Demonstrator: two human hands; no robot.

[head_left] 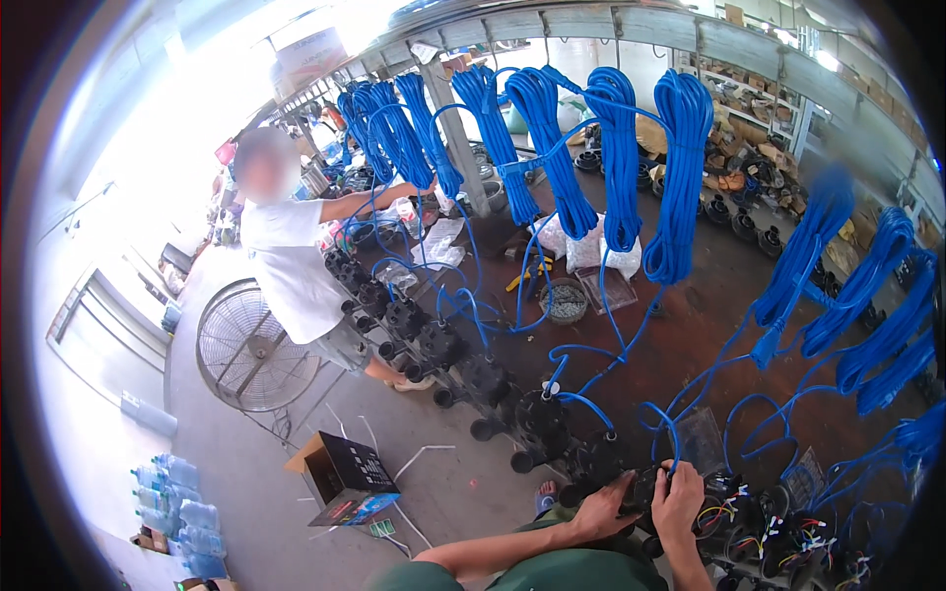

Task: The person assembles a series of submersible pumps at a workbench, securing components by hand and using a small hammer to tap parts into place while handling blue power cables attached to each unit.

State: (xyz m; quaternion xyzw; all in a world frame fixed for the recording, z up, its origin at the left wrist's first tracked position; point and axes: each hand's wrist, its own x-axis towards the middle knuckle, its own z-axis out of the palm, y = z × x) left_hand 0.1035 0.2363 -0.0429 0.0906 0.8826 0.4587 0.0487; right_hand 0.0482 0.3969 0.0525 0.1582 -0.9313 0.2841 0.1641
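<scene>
At the near edge of the work table, my left hand (603,508) is closed on the side of a black pump housing (643,489), with its fingers partly hidden. My right hand (680,504) grips the same housing from the other side, thumb and fingers near its top. A blue cable (674,429) arches down to the housing close to my right fingertips. Left of my hands, a row of similar black pumps (540,416) runs along the table edge, some with blue cables attached. To the right stand open black housings (774,532) with thin coloured wires sticking out.
Coiled blue cables (680,177) hang from an overhead metal rail (650,30). On the brown table (473,325) are a bowl of small parts (565,300) and yellow-handled pliers (529,274). A co-worker (286,246) reaches across at far left, near a floor fan (258,345) and an open carton (345,478).
</scene>
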